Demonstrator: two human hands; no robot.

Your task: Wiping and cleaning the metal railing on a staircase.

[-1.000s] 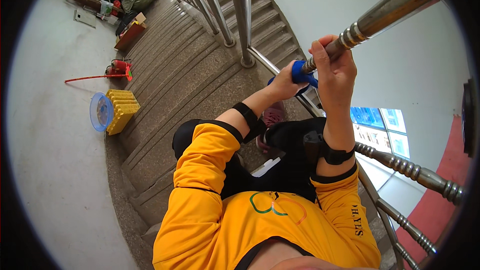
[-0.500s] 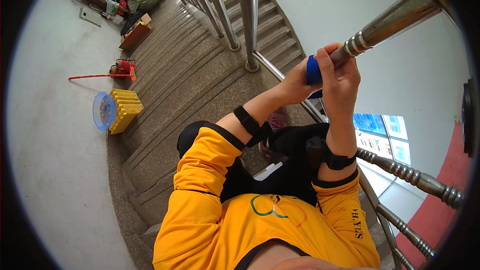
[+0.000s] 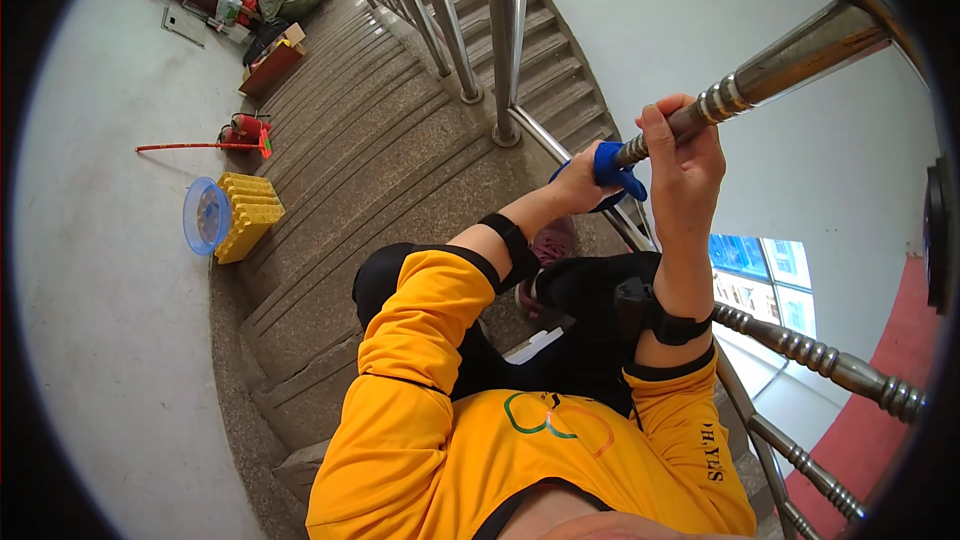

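Observation:
A steel stair baluster (image 3: 790,55) slants up to the right in front of me. My right hand (image 3: 685,165) is wrapped around it just below its ringed section. My left hand (image 3: 580,180) presses a blue cloth (image 3: 612,168) around the same bar, a little lower down and touching my right hand. Both wrists wear black bands. I am in a yellow long-sleeved shirt and sit or crouch on the stone stairs (image 3: 380,170).
More steel balusters (image 3: 505,40) rise along the stair edge, and ringed ones (image 3: 830,370) run lower right. A yellow crate (image 3: 248,215) and blue basin (image 3: 203,215) sit on the left step. A red-handled tool (image 3: 195,147), boxes and bags (image 3: 270,65) lie above.
My left hand has slid the blue cloth up the baluster toward my right hand. The view has tilted slightly.

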